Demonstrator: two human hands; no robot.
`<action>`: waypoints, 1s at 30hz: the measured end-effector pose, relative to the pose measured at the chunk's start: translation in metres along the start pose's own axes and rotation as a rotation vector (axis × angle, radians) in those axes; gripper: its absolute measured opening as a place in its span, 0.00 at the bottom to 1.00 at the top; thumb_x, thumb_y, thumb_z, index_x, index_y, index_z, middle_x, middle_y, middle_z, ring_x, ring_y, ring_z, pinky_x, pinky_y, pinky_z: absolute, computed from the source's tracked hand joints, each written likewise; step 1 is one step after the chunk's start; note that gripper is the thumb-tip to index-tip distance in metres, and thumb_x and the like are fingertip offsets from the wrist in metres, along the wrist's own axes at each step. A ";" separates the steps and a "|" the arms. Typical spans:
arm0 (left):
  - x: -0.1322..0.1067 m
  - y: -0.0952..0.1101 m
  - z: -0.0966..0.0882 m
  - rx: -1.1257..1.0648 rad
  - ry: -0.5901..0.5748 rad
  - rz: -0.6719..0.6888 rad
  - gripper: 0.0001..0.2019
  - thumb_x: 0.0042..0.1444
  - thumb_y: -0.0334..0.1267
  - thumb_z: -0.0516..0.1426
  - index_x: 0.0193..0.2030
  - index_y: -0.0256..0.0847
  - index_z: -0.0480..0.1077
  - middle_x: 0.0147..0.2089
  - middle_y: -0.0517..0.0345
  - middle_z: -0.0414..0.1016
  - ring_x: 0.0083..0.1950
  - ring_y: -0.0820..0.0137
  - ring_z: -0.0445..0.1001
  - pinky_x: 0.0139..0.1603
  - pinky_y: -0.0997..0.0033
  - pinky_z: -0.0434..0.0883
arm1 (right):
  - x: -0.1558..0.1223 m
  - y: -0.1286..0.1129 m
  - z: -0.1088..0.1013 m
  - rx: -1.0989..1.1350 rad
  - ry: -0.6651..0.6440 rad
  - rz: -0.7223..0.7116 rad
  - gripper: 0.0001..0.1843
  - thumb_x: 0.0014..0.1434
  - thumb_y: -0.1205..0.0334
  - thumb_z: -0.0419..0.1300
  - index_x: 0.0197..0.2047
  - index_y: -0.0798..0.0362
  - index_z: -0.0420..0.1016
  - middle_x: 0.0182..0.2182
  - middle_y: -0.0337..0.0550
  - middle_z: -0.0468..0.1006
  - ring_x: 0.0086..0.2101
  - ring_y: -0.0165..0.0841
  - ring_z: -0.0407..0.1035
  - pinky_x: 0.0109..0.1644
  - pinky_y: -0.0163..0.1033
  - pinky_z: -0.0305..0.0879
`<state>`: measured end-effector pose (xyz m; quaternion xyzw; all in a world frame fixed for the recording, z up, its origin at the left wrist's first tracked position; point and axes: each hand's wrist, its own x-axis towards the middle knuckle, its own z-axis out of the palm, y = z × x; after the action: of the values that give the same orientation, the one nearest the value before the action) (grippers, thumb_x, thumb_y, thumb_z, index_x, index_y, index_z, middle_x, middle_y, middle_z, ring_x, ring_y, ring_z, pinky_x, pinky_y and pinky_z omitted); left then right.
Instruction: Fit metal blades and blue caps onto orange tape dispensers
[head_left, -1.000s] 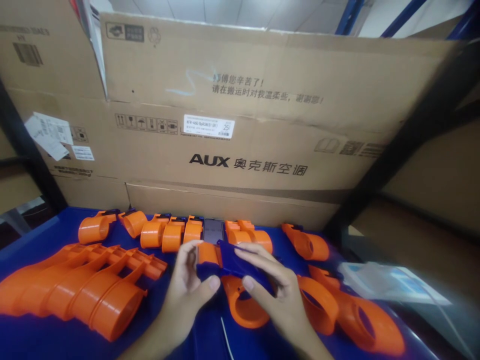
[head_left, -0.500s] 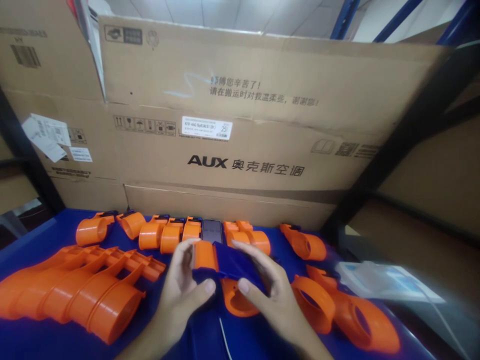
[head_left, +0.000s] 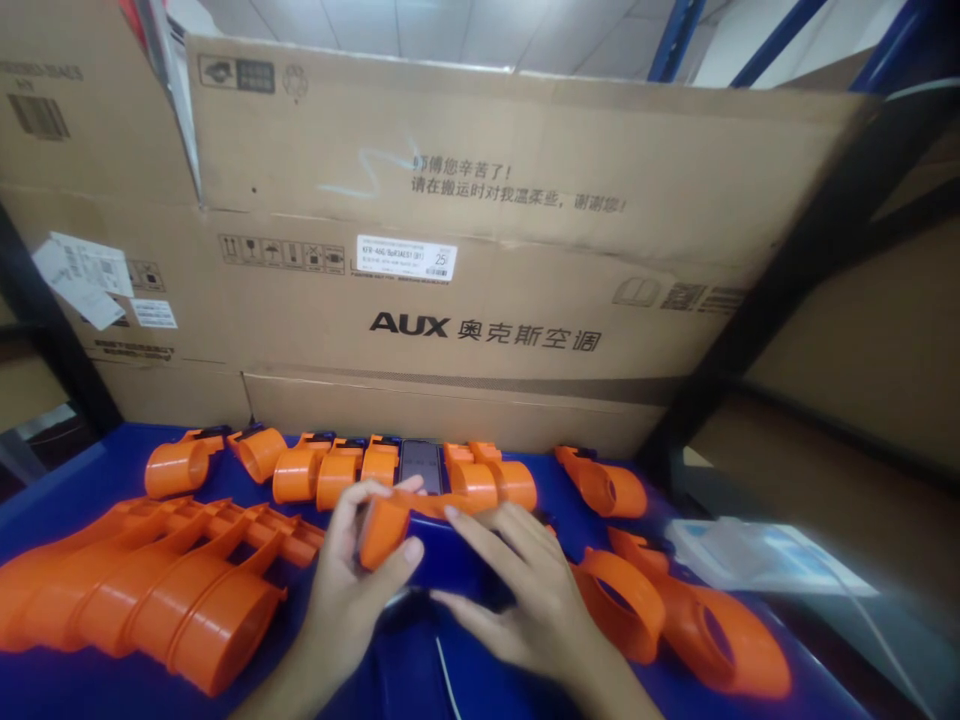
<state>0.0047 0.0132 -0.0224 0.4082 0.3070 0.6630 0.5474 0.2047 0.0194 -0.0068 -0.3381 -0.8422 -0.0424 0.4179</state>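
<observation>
My left hand (head_left: 352, 575) is closed around the orange end of an orange and blue plastic part (head_left: 386, 530), thumb in front and fingers behind. The orange strip of this part runs rightward along its top, over a dark blue section. My right hand (head_left: 525, 580) lies at the part's right side. Its index fingertip touches or nearly touches the top strip, and its thumb is stretched out lower down, apart from the fingers. Much of the part's right side is hidden behind this hand.
Orange ring-shaped parts (head_left: 176, 468) line the back of the blue table, with a phone (head_left: 421, 465) among them. Nested orange parts (head_left: 225, 630) lie left; loose ones (head_left: 739, 645) lie right. Behind stands a cardboard sheet (head_left: 480, 270). A plastic-wrapped packet (head_left: 750, 555) is at right.
The part has been tilted between my hands, so its orange end faces lower and the orange strip shows on top. My right thumb has come off the front and the fingers have spread.
</observation>
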 end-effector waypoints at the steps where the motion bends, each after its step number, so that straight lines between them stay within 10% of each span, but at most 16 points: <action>1: 0.000 0.000 0.001 0.001 0.009 0.005 0.22 0.51 0.37 0.70 0.50 0.50 0.68 0.59 0.50 0.79 0.63 0.51 0.73 0.64 0.52 0.67 | 0.000 0.000 0.000 -0.017 -0.003 -0.018 0.41 0.55 0.54 0.72 0.70 0.42 0.65 0.47 0.50 0.82 0.46 0.48 0.77 0.51 0.53 0.74; 19: 0.003 -0.001 -0.006 0.003 0.000 -0.016 0.21 0.51 0.37 0.70 0.48 0.50 0.67 0.54 0.54 0.80 0.58 0.53 0.77 0.61 0.55 0.68 | 0.001 -0.006 -0.001 -0.008 0.017 -0.036 0.42 0.55 0.55 0.72 0.70 0.42 0.65 0.46 0.51 0.82 0.45 0.49 0.77 0.50 0.54 0.74; 25: -0.002 -0.001 -0.011 -0.222 -0.086 -0.134 0.22 0.61 0.50 0.60 0.60 0.51 0.70 0.66 0.49 0.73 0.67 0.48 0.67 0.64 0.50 0.66 | 0.007 -0.007 -0.006 0.378 0.018 0.288 0.28 0.60 0.54 0.67 0.63 0.45 0.74 0.53 0.50 0.81 0.50 0.49 0.76 0.56 0.54 0.72; 27: -0.005 -0.004 -0.013 -0.255 -0.148 -0.189 0.22 0.59 0.50 0.62 0.60 0.50 0.72 0.66 0.48 0.73 0.66 0.47 0.69 0.62 0.49 0.68 | 0.010 -0.005 -0.008 0.600 -0.107 0.408 0.16 0.67 0.53 0.60 0.54 0.47 0.82 0.44 0.47 0.85 0.43 0.44 0.79 0.50 0.50 0.74; 30: -0.008 -0.012 -0.016 -0.252 -0.127 -0.253 0.20 0.54 0.43 0.67 0.54 0.46 0.76 0.56 0.48 0.80 0.57 0.49 0.77 0.56 0.53 0.74 | 0.012 -0.003 -0.007 0.803 -0.280 0.538 0.25 0.72 0.48 0.52 0.34 0.50 0.84 0.26 0.40 0.83 0.28 0.37 0.76 0.36 0.42 0.75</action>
<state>-0.0027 0.0082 -0.0423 0.3357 0.2350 0.5950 0.6914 0.2020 0.0210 0.0075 -0.3583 -0.7230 0.4400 0.3941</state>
